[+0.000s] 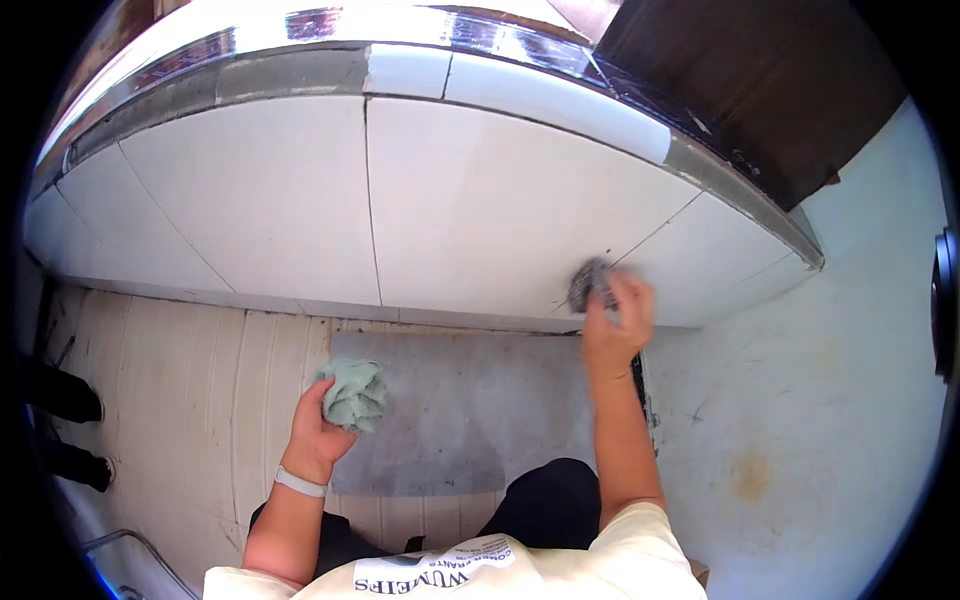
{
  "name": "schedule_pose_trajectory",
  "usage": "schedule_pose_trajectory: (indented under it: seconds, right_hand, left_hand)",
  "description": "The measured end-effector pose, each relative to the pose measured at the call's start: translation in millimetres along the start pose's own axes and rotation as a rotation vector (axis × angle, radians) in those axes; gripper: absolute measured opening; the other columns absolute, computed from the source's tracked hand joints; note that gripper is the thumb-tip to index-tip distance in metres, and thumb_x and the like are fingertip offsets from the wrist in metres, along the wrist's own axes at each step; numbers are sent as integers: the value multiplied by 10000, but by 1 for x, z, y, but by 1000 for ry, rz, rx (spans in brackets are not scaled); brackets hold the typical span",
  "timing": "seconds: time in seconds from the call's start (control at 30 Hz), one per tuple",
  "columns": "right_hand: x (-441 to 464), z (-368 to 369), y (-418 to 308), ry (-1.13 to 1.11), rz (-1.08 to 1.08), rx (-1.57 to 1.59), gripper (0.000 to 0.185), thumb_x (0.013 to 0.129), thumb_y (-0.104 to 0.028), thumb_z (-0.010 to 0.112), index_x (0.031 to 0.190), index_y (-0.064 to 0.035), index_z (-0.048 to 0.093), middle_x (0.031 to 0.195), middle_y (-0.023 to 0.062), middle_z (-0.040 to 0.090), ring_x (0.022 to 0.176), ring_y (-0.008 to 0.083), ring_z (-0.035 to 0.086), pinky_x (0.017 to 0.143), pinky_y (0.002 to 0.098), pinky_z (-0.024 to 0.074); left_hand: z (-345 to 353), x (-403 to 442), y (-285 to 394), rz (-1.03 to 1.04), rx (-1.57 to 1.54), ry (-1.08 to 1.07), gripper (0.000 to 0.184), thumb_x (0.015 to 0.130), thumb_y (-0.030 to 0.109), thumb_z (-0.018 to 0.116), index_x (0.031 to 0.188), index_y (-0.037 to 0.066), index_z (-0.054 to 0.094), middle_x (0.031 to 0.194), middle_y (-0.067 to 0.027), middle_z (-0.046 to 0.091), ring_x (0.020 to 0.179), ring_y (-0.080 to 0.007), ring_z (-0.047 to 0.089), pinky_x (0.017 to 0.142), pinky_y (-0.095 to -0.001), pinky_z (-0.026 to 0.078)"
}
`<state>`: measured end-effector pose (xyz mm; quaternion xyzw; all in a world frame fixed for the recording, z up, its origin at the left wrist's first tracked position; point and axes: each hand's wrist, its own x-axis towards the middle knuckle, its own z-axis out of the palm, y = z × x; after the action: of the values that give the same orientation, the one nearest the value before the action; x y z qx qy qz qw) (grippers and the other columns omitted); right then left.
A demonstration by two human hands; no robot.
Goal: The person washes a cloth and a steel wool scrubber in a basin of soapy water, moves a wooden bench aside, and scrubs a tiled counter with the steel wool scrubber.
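My left hand [318, 432] holds a crumpled pale green cloth [355, 395] above the floor, its thumb pressed over the cloth's edge and a light band round the wrist. Farther right, my right hand [622, 318] grips a dark grey scouring pad [592, 286] against the lower part of the white tiled wall [480, 210], close to a slanting tile joint. Motion slightly blurs the right fingers.
A grey mat [430, 420] lies on the pale plank floor [170, 400]. Dark-clothed legs of another person [65, 395] stand at far left. A shiny ledge tops the tiles, with a dark panel [750, 90] at upper right. A stained pale wall [800, 400] rises on the right.
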<state>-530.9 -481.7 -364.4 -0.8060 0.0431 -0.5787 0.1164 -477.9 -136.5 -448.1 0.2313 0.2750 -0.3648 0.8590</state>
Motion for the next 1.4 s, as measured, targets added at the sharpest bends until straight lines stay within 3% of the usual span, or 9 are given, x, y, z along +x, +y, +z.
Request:
schedule_pose_trajectory:
  seconds: [0.17,0.27,0.5,0.7,0.97,1.1,1.17,1.27,1.4]
  right_hand:
    - [112,-21,-29,413,-159,-136,281,563,73,629,830,-14,627,853,104,574,760,228,565,667,292,466]
    - [115,-15,-32,399,-121,-110,246,591,51,655,824,-14,612,850,106,590,777,251,569,637,295,452]
    - [-34,15,18,3,-124,86,255,510,33,567,752,-36,601,764,109,565,702,257,557,616,328,460]
    - [-78,17,31,-336,-160,21,240,518,2,553,747,-49,602,755,87,558,683,262,547,602,349,450]
    - [27,-2,-2,49,-184,-23,336,517,46,548,826,-54,633,845,89,566,743,253,539,656,313,463]
    - [1,8,5,-3,-157,38,313,510,32,561,798,-70,631,843,79,566,759,246,538,657,335,457]
    - [-41,19,18,-202,-278,9,264,508,-3,566,756,-82,614,795,56,562,750,242,529,661,364,424]
    - [-80,26,22,-486,-231,-40,228,524,-47,573,742,-104,608,792,42,557,767,242,528,682,371,419]
    - [-49,20,20,-194,-242,-71,261,519,-37,567,766,-101,623,799,38,569,740,233,531,660,357,419]
  left_hand:
    - [-7,7,2,-14,14,18,335,836,228,451,1116,53,505,1116,-115,542,1026,-281,506,897,-395,389]
    - [-12,7,3,-41,21,-4,332,838,233,451,1112,53,509,1109,-114,545,1020,-281,508,897,-391,389]
    - [-9,5,3,-23,39,32,345,844,236,456,1132,47,486,1143,-120,518,1049,-283,485,903,-397,380]
    - [-3,0,3,-19,62,67,361,846,233,457,1152,42,471,1170,-119,500,1068,-285,472,917,-406,368]
    - [0,1,3,-25,100,43,361,849,228,436,1156,43,476,1149,-122,521,1057,-280,489,904,-387,386]
    - [-3,4,4,-40,78,35,363,844,227,434,1151,40,481,1139,-123,532,1043,-278,501,894,-382,394]
    - [-3,3,3,-39,84,35,365,841,225,440,1151,39,482,1142,-123,531,1043,-277,502,890,-383,397]
    - [-3,2,3,-42,93,47,356,836,216,458,1146,41,469,1126,-108,532,1039,-276,497,896,-392,387]
    - [-3,-1,3,-40,74,61,346,840,217,447,1140,47,472,1120,-106,533,1038,-273,498,897,-396,384]
